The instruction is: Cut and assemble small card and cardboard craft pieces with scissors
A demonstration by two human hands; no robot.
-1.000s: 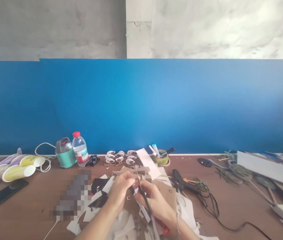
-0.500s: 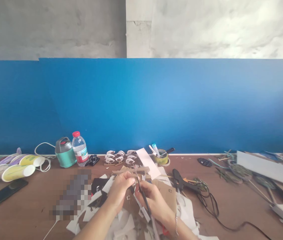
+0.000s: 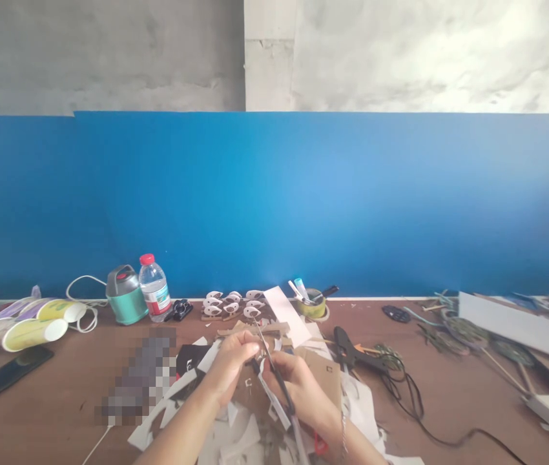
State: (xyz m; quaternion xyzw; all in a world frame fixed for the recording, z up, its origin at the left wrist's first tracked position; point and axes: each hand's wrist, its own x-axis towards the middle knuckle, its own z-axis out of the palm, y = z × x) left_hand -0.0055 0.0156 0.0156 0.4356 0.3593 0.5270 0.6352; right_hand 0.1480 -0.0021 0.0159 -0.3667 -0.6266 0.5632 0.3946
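Near the middle of the desk my right hand is closed around a pair of scissors with dark handles, their blades pointing up and slightly left. My left hand sits just left of the blades, thumb and fingers pinched together; what it holds is too small to make out. Beneath both hands lie white paper scraps and brown cardboard pieces. Several white oval cutouts with dark centres stand in rows beyond the hands.
A water bottle and a teal container stand back left, with paper cups and a black phone further left. To the right lie a black glue gun with its cable, a tape roll holding pens, and a white board.
The scissors' blades have tilted a little further left, and their tip has shifted up. My left hand has moved very slightly left.
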